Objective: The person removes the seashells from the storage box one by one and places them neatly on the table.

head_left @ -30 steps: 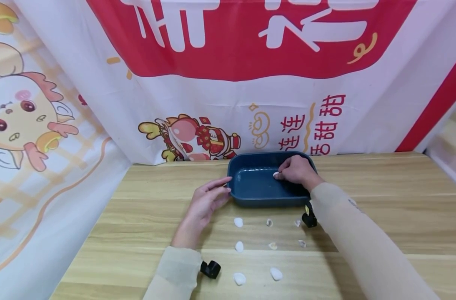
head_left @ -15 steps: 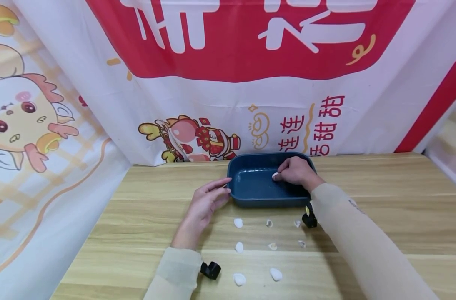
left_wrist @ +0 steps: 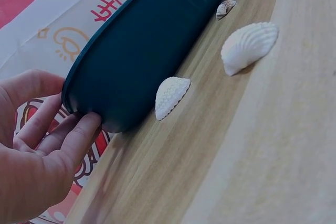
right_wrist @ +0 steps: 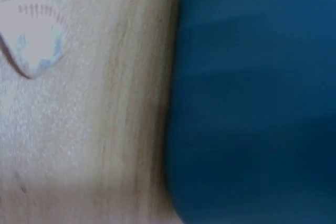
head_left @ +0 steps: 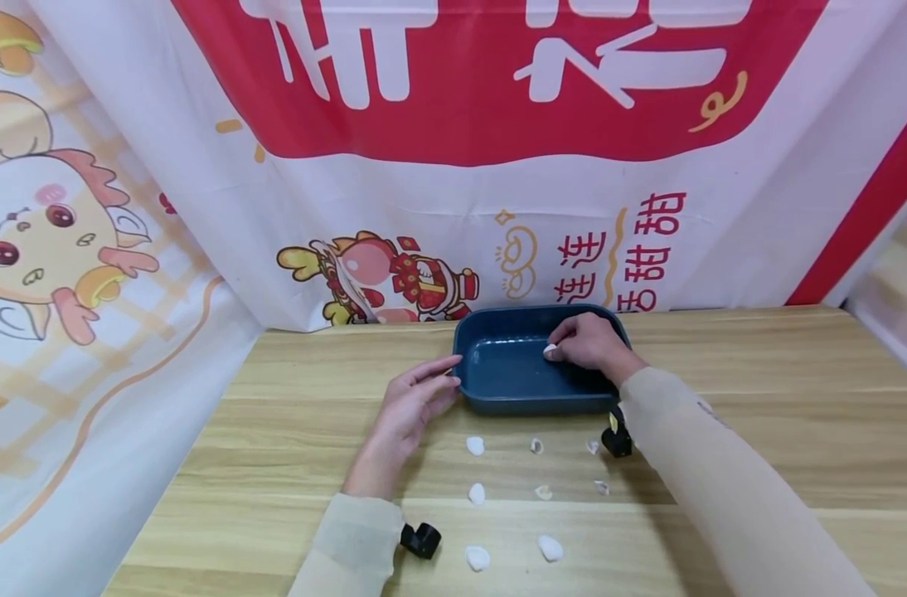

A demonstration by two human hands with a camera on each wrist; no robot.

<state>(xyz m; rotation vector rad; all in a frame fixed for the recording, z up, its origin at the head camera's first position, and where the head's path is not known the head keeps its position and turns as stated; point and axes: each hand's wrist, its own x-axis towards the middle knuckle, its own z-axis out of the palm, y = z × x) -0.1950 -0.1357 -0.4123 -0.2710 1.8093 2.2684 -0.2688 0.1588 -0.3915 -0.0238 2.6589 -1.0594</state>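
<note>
My right hand point(head_left: 591, 340) reaches over the side of a dark blue rectangular basin point(head_left: 539, 405) and pinches a small white seashell point(head_left: 550, 351) above its floor. At the basin's left end, the fingertips of my left hand point(head_left: 412, 402) touch the wall and rim. The left wrist view shows that hand point(left_wrist: 44, 145) with its fingers fairly straight against the rounded basin corner point(left_wrist: 113, 103). Only the basin's outer wall point(right_wrist: 257, 98) and a shell point(right_wrist: 37, 40) on the table appear in the right wrist view; the right hand is out of that frame.
Several shells lie in loose rows on the wooden table point(head_left: 274, 464) in front of the basin, among them a white scallop-like shell point(head_left: 550, 548) and a small spiral-looking shell point(head_left: 536, 446). A printed cloth point(head_left: 394, 191) hangs right behind the basin.
Almost nothing differs. The right hand and its pinched shell make only a tiny shift inside the basin; the left hand keeps its place at the left end.
</note>
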